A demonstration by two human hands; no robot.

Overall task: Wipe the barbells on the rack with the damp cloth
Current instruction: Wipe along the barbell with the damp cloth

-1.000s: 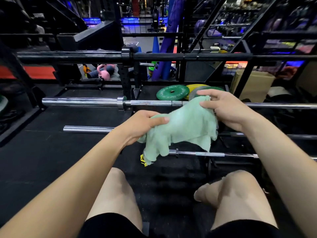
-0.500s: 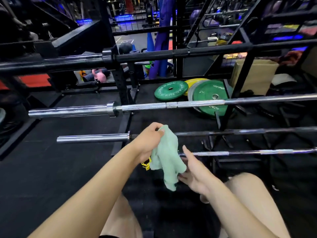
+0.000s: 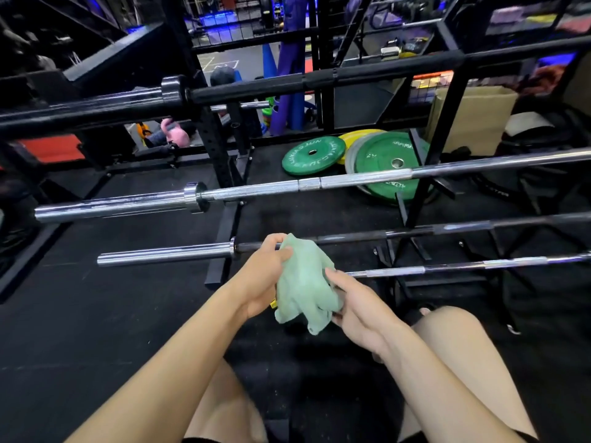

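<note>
the left hand (image 3: 265, 276) grips the bunched green cloth (image 3: 303, 289) (top edge pinched). the right hand (image 3: 355, 311) curls around its lower side, before the barbells (image 3: 166, 254).

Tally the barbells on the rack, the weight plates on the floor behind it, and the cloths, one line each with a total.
Barbells: 4, one black, three chrome
Weight plates: 4, two green, one yellow, one grey
Cloths: 1, green cloth
Total: 9
</note>
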